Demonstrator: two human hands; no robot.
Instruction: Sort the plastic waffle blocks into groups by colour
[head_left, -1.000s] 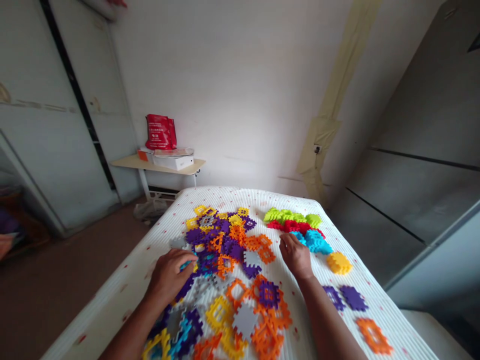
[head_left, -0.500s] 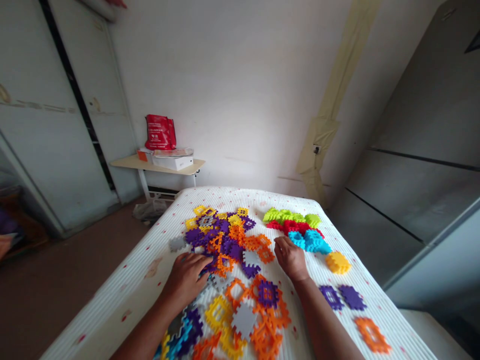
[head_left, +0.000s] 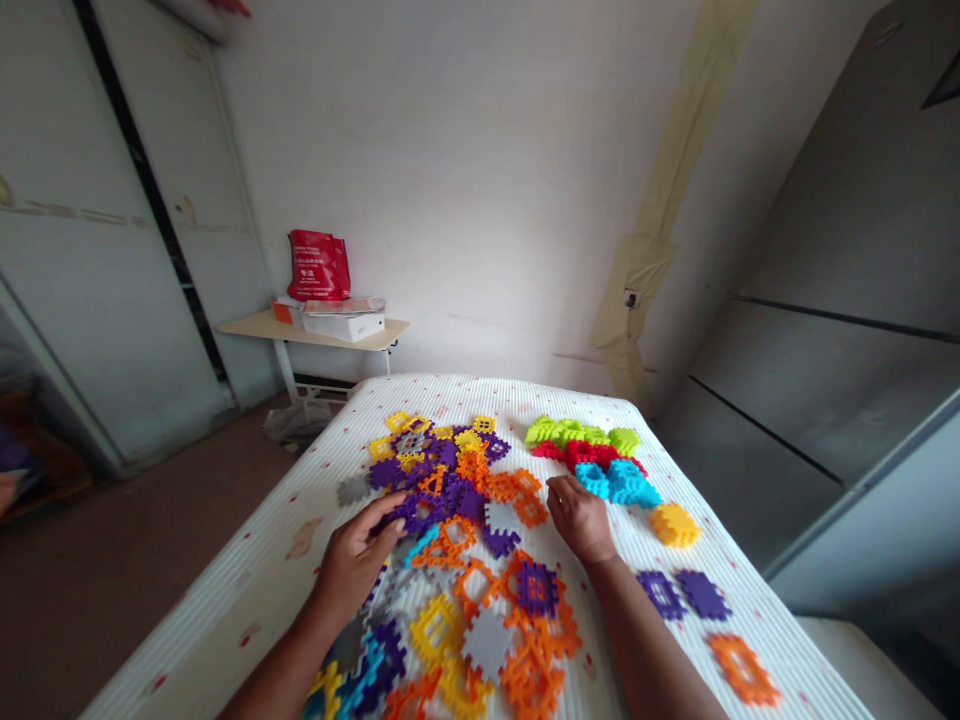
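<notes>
My left hand (head_left: 356, 560) is over the left side of a loose heap of toothed plastic building tiles, with thumb and fingers apart. Its fingertips touch or nearly touch the purple tiles (head_left: 421, 508). Just right of the thumb, a light-blue tile (head_left: 422, 546) shows its edge beside an orange tile (head_left: 454, 540). My right hand (head_left: 581, 520) rests on the sheet between the heap and the sorted tiles, its fingers curled closed. Whatever may be inside it is hidden. The blue tiles (head_left: 626, 482) stand just beyond its knuckles.
Sorted groups of green tiles (head_left: 581, 432), red tiles (head_left: 589, 455) and a yellow stack (head_left: 675, 525) stand at the right. Nearer lie purple tiles (head_left: 703, 594) and an orange frame tile (head_left: 742, 668). Behind, a side table (head_left: 255, 325) holds a red bag (head_left: 319, 265).
My left hand moved right across the heap, then drew back a little with its fingers parted. A light-blue tile now shows by the orange one. My right hand shifted slightly left and stayed closed.
</notes>
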